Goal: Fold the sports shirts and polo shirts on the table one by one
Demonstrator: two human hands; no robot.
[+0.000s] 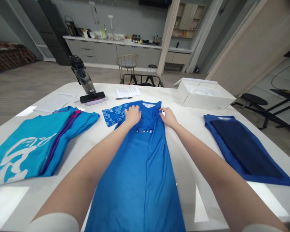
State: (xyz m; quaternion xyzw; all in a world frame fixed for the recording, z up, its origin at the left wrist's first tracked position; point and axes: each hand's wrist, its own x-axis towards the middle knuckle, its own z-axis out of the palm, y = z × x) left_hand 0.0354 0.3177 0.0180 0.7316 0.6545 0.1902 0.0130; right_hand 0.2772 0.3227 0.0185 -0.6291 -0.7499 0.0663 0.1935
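Note:
A blue T-shirt (135, 161) lies lengthwise on the table before me, its collar at the far end. Its patterned left sleeve (111, 114) is spread outward, while the right side is folded inward with creases. My left hand (133, 115) rests on the cloth below the left shoulder, fingers slightly bent and apart, pressing on the fabric. At the right shoulder edge, beside the collar, my right hand (168, 117) has thumb and fingers closed on the shirt's border. White lettering shows partly between the hands, the rest covered by folded cloth.
Folded turquoise and purple shirts (31, 145) lie left on the white table (190, 154). A folded blue shirt with a dark garment (244, 145) lies right. Farther back are an open white box (205, 96), a pen (124, 98), papers, a phone (92, 97) and a handheld vacuum (83, 75).

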